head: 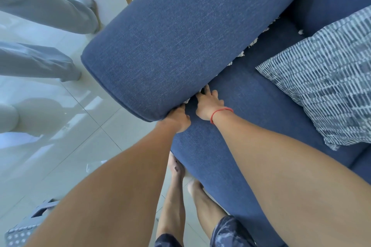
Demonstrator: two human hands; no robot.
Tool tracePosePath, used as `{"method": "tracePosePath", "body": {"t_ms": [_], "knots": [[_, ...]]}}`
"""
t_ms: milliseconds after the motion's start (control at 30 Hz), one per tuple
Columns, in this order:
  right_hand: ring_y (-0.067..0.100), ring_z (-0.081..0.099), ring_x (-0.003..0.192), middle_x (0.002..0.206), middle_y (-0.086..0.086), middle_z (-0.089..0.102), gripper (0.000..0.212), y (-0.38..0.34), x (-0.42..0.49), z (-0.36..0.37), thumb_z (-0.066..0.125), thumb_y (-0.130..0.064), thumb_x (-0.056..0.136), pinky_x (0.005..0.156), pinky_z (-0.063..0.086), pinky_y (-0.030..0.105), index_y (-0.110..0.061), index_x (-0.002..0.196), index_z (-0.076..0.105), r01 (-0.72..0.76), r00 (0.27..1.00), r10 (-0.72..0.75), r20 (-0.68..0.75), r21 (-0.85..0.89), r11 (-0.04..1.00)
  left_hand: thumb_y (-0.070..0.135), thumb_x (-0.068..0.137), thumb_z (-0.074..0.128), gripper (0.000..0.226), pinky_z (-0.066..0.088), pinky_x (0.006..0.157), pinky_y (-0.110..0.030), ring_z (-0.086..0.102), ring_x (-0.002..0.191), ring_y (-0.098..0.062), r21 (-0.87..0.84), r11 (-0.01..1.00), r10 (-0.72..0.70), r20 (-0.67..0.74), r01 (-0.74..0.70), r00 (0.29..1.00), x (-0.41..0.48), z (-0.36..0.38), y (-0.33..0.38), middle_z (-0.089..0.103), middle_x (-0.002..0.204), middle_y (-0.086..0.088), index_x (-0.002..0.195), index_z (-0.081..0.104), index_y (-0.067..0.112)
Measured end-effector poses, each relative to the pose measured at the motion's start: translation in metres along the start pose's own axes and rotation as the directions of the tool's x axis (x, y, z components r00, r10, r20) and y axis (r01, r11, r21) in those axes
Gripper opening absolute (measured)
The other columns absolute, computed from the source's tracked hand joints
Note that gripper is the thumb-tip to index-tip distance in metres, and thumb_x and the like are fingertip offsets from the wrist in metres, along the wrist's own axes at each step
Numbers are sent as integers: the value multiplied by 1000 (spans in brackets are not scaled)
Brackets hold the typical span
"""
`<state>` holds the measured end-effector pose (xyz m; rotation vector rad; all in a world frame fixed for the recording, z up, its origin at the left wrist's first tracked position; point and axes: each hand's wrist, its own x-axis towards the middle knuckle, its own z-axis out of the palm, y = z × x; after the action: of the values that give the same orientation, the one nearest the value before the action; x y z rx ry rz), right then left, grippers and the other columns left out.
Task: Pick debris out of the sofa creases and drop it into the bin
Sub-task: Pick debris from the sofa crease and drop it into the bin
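The blue sofa armrest (180,40) runs across the middle of the head view, beside the blue seat (251,106). White paper scraps (252,43) stick out along the crease between them, with more scraps (186,100) close to my hands. My left hand (178,119) grips the front corner of the armrest. My right hand (208,104), with a red band at the wrist, lies on the seat with its fingertips pushed into the crease; what they touch is hidden. A grey perforated bin (22,232) shows at the bottom left corner.
A patterned grey-and-white cushion (325,86) lies on the seat at the right. Another person's legs in light trousers (46,14) stand on the glossy white tile floor at the left. My bare feet (178,168) are against the sofa's front.
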<state>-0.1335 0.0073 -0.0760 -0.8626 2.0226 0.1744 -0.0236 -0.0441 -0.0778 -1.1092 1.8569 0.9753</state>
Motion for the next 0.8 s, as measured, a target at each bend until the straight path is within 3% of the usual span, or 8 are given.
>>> {"method": "tracePosePath", "body": {"t_ms": [100,200,333,467,567,633,733,800], "knots": [[29,22,140,162,0,5,70,3,3,-1,46,-6,89,107,35,48,-18,153,19,14,1000,-14,-18,6,1000,32,99,35,67,11,123,-44,-2,151,-21,15,1000,18,5,-18,1000,2,2,-2,-4,163,7,154,-4,32],[29,24,139,158,3,15,66,8,4,-5,49,-8,89,107,36,48,-14,150,24,41,999,-40,-26,14,999,30,101,30,63,12,123,-43,3,151,-25,40,999,-3,-1,3,1000,2,3,5,-3,164,0,155,-2,24],[30,27,138,151,7,25,61,10,4,-7,52,-9,89,106,38,48,-10,147,30,76,996,-75,-42,32,997,25,104,27,54,24,118,-40,25,144,-33,81,996,-35,-41,38,999,-5,1,12,20,158,-16,152,13,4],[32,30,136,148,10,30,58,14,0,-6,54,-11,90,103,41,47,-9,144,34,120,990,-117,-82,35,992,24,104,30,48,31,112,-40,37,137,-36,47,998,-32,-92,37,995,-14,-3,15,35,150,-20,147,29,2],[33,35,134,145,13,35,48,18,-9,-12,52,-14,92,101,43,46,-6,138,42,134,987,-126,-101,79,988,30,101,36,44,40,102,-40,49,125,-38,-49,998,-35,-185,26,982,-23,-3,24,52,134,-23,132,50,3],[35,45,126,136,15,45,36,19,-19,-20,53,-17,91,91,47,42,-2,124,54,131,978,-108,-181,120,984,30,99,41,40,45,93,-39,56,114,-39,-38,999,-1,-249,-9,968,-31,-5,33,60,123,-23,123,58,2],[39,63,98,107,19,65,16,21,-41,-36,64,-19,87,66,45,33,-4,83,59,55,943,17,-333,206,977,23,94,51,32,50,85,-37,62,104,-39,-19,998,52,-308,-60,950,-47,-14,47,65,112,-20,114,63,2],[39,67,91,96,19,69,16,24,-56,-49,68,-16,84,65,51,34,-5,76,60,-6,924,109,-366,271,962,15,89,55,21,52,78,-37,64,95,-40,-49,994,77,-350,-100,934,-60,-25,56,67,101,-17,100,66,1]]}}
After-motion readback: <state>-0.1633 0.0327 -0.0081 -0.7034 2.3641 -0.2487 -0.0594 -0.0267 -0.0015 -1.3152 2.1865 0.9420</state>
